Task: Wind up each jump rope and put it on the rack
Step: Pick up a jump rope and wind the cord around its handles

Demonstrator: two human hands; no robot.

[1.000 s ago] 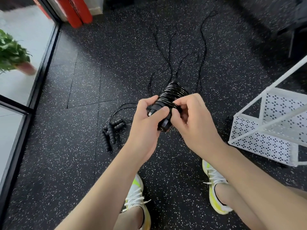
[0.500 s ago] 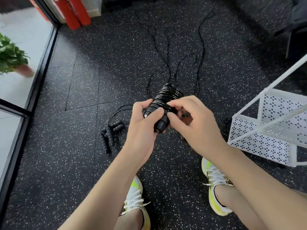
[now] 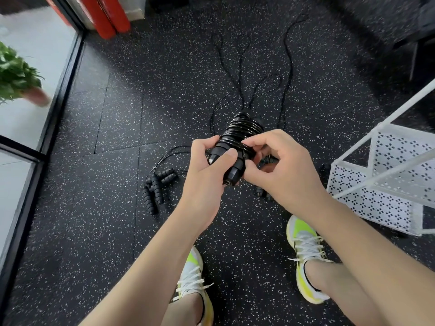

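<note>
One head-worn wide-angle camera looks steeply down, close over the hands, onto the speckled floor (image 3: 94, 231).

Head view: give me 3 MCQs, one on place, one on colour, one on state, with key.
1. Where is the rack?
A. to the person's right
B. to the person's left
C. behind the plant

2. What colour is the rope's cord?
A. white
B. red
C. black

3. What state is the held rope in?
A. lying straight on the floor
B. wound in coils round its handles
C. hanging on the rack

Key:
1 A, the white rack stands by the right shoe.
2 C, the coils are glossy black.
3 B, the left hand grips the handles and the right hand pinches at the coils.
</note>
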